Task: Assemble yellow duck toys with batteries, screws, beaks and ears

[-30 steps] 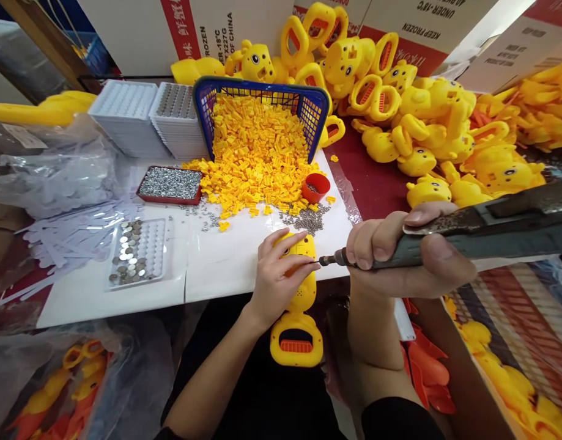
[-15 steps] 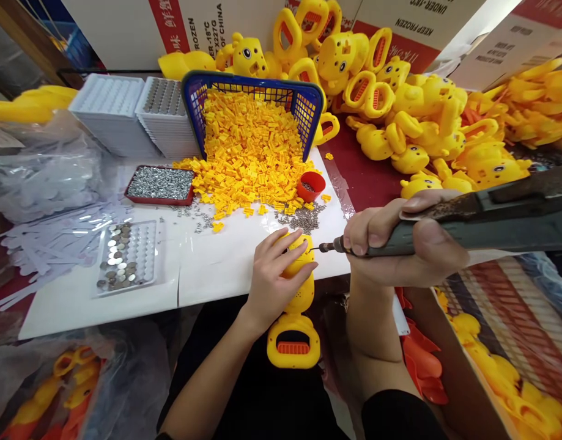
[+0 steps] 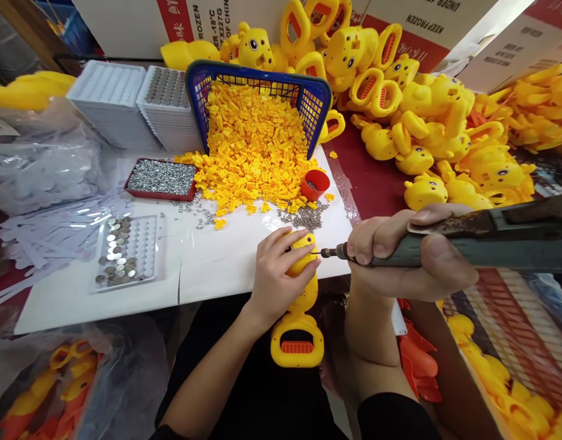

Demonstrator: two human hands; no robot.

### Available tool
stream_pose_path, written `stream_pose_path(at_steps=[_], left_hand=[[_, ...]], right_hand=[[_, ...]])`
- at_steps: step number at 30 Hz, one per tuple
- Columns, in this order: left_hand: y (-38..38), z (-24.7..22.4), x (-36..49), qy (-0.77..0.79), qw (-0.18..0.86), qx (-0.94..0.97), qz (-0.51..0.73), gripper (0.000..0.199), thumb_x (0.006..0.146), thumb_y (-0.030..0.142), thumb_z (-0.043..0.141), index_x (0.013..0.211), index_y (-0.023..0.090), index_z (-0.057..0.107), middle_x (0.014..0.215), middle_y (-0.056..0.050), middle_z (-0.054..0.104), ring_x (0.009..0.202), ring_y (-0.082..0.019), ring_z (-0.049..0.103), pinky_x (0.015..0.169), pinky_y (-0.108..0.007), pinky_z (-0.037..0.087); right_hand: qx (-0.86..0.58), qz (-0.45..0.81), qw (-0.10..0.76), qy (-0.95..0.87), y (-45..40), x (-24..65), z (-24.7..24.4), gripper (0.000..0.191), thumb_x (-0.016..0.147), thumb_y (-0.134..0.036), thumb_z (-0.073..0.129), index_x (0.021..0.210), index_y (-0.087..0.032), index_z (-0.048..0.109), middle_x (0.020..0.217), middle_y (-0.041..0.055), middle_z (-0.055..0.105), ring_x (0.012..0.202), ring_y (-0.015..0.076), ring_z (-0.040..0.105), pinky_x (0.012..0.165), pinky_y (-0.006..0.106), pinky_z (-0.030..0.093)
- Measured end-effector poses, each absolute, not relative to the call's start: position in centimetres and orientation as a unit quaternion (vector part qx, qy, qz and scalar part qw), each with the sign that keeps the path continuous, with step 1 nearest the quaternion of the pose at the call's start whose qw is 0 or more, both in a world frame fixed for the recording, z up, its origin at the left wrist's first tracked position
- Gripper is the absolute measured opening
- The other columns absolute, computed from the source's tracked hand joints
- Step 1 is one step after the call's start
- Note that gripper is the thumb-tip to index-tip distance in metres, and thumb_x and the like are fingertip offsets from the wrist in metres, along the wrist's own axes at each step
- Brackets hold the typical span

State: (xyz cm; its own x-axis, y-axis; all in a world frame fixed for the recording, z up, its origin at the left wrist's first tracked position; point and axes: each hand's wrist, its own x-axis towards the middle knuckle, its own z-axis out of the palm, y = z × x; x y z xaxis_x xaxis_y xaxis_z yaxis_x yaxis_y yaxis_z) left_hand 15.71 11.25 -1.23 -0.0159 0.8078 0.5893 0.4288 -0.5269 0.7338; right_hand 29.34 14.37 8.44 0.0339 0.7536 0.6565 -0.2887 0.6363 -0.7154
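Observation:
My left hand [image 3: 281,275] lies over the head of a yellow toy [image 3: 305,299], its fingers wrapped round it and pressing it at the table's front edge. The toy's handle [image 3: 297,341], with an orange insert, hangs over my lap. My right hand [image 3: 409,250] grips a dark green power screwdriver [image 3: 501,235], held level. Its thin bit [image 3: 324,252] points left and meets the toy's head beside my left fingertips. Just beyond the toy lie loose small screws [image 3: 308,215] and a red cup [image 3: 314,184] with screws inside.
A blue basket [image 3: 327,101] spills small yellow parts [image 3: 253,146]. At left are a red tray of metal pieces [image 3: 160,178], a white tray with discs [image 3: 147,247] and stacked trays [image 3: 110,104]. Yellow toys [image 3: 427,134] are piled at back right; a carton [image 3: 473,379] stands lower right.
The view has shifted slightly. Both hands keep their holds, and the screwdriver bit still points at the toy's head, its tip now overlapping the head's edge.

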Motion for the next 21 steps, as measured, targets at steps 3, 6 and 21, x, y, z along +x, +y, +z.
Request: stream_pose_path(at_steps=[3,6,21], left_hand=[[11.3,-1.2,15.7,0.454,0.176,0.681,0.547,0.009,0.087,0.024,0.076,0.095,0.022,0.078,0.116,-0.008,0.078,0.117,-0.028,0.066,0.101,-0.049,0.053],[11.3,-1.2,15.7,0.456,0.177,0.68,0.546,0.008,0.087,0.024,0.076,0.094,0.022,0.078,0.116,-0.007,0.078,0.117,-0.028,0.066,0.101,-0.048,0.054],[11.4,-1.5,15.5,0.437,0.19,0.681,0.556,0.037,0.086,0.028,0.078,0.121,0.022,0.068,0.119,-0.008,0.078,0.119,-0.027,0.068,0.104,-0.049,0.056]], right_hand=[[-0.199,0.373,0.69,-0.587,14.6,29.3,8.5,0.006,0.086,-0.024,0.061,0.088,-0.024,0.067,0.053,-0.0053,0.05,0.035,0.0122,0.046,0.036,0.027,0.041],[-0.2,0.366,0.69,-0.592,14.7,29.2,8.6,0.006,0.086,-0.024,0.061,0.088,-0.024,0.067,0.053,-0.005,0.051,0.036,0.0125,0.046,0.035,0.027,0.041],[-0.229,0.346,0.668,-0.617,14.9,27.8,8.2,0.016,0.09,-0.034,0.063,0.08,-0.027,0.053,0.049,-0.0081,0.041,0.031,0.01,0.03,0.031,0.025,0.029]])
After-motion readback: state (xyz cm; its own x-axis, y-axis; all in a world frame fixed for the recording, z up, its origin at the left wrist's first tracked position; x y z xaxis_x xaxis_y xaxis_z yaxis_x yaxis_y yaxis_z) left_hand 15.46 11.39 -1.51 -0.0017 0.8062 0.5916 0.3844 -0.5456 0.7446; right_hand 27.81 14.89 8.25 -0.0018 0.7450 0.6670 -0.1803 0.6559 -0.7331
